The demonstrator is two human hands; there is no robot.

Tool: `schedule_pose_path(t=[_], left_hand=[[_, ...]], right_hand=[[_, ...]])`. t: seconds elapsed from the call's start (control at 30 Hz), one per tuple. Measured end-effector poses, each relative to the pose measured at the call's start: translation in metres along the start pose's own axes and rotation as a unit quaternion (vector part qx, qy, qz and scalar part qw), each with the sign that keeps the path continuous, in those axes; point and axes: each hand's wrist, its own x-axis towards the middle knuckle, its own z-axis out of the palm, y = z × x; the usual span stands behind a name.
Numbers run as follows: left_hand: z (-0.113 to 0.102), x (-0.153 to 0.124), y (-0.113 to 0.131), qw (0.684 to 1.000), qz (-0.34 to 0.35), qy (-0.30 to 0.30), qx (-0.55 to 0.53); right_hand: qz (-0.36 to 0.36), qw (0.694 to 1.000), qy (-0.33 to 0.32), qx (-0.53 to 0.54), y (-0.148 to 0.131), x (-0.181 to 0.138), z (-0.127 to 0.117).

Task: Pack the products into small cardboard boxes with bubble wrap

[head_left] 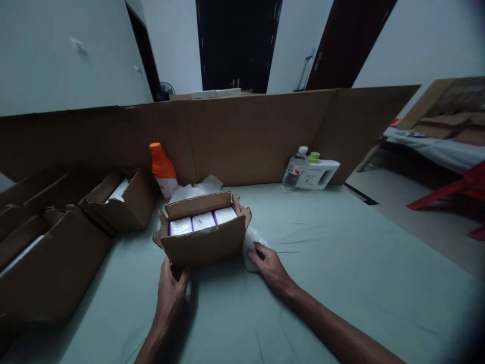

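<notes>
A small open cardboard box (206, 247) sits on the pale green surface in the middle, its flaps up. Inside it, several white packs with purple edges (203, 221) stand in a row. My left hand (172, 293) is closed around the lower left corner of the box, fingertips partly hidden behind it. By the right end of the box, my right hand (270, 265) pinches a piece of bubble wrap (250, 247) between thumb and fingers. How far the bubble wrap reaches behind or under the box is hidden.
More cardboard boxes (56, 263) stand on the left. Behind are an orange bottle (162, 167), crumpled bubble wrap (197, 189), a clear water bottle (295, 169) and a white jug (318, 174). A tall cardboard panel (246, 136) borders the far edge.
</notes>
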Motion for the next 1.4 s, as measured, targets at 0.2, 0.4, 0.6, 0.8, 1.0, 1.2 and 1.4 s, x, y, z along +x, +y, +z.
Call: schedule_pose_path(t=[0.2, 0.4, 0.6, 0.8, 1.0, 1.2, 1.4], left_hand=[[0.012, 0.04, -0.001, 0.999, 0.029, 0.023, 0.003], [0.003, 0.001, -0.011, 0.998, -0.02, 0.058, -0.027], [-0.015, -0.058, -0.002, 0.991, -0.085, 0.081, -0.072], [-0.04, -0.077, 0.015, 0.995, -0.009, 0.079, 0.06], [0.0, -0.093, 0.033, 0.912, 0.31, -0.04, 0.268], [0.013, -0.083, 0.01, 0.852, 0.313, -0.149, 0.393], [-0.047, -0.088, -0.016, 0.895, 0.254, 0.002, 0.367]], right_hand=[[-0.008, 1.0, 0.006, -0.002, 0.004, 0.019, 0.005], [-0.113, 0.99, 0.03, -0.084, -0.012, -0.009, -0.02], [-0.134, 0.963, -0.231, -0.024, -0.055, -0.042, 0.011], [-0.115, 0.975, -0.188, 0.035, -0.055, -0.032, 0.022], [-0.196, 0.954, -0.186, -0.129, -0.028, -0.039, 0.045], [-0.242, 0.909, -0.205, -0.269, -0.007, -0.047, 0.056], [-0.174, 0.925, -0.092, -0.324, 0.015, -0.042, 0.035]])
